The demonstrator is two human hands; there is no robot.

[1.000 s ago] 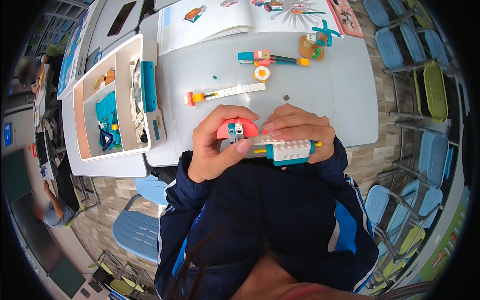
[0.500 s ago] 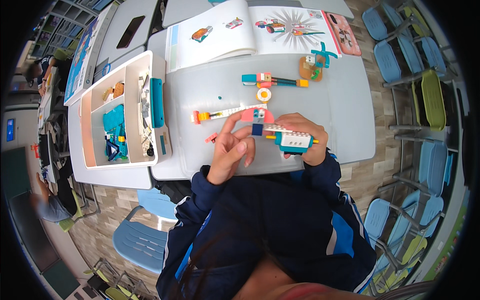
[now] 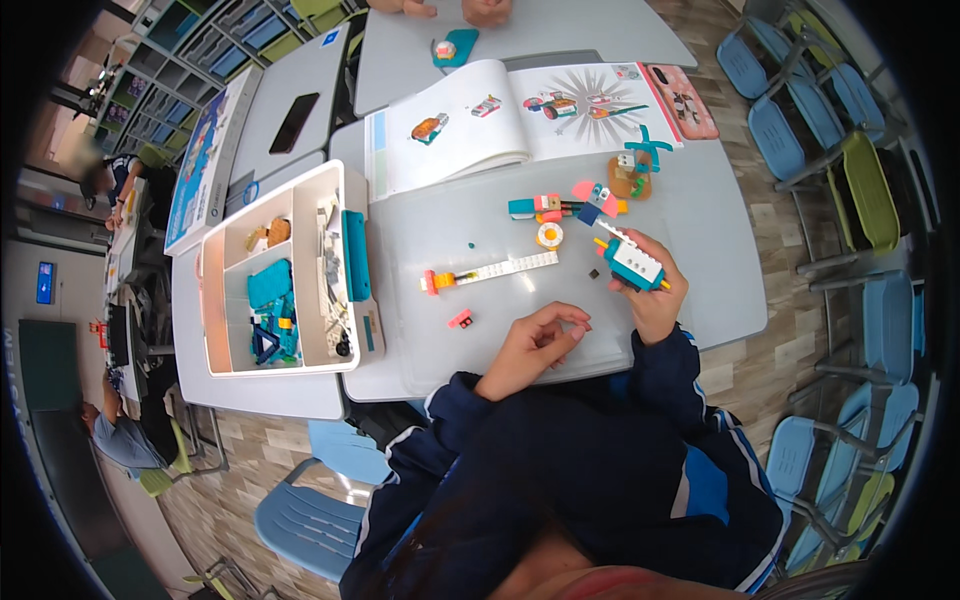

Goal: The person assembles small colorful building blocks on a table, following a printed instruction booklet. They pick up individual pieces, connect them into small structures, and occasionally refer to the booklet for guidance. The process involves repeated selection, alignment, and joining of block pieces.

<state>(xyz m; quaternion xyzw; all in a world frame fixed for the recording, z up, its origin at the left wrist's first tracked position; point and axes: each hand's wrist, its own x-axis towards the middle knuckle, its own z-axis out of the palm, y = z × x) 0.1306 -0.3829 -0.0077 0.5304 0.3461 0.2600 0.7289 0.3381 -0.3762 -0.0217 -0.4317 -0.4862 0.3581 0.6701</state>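
Right hand (image 3: 655, 290) now lifts the white-and-teal brick model (image 3: 632, 262) clear of the desk (image 3: 700, 215), fingers wrapped round it. Left hand (image 3: 533, 343) has let go, loosely curled and empty, near small pink brick (image 3: 461, 319). Model now one-handed.

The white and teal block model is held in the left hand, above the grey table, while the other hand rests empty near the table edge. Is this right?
Not quite: in the head view the right hand holds the block model above the table. The left hand is the empty one near the table edge.
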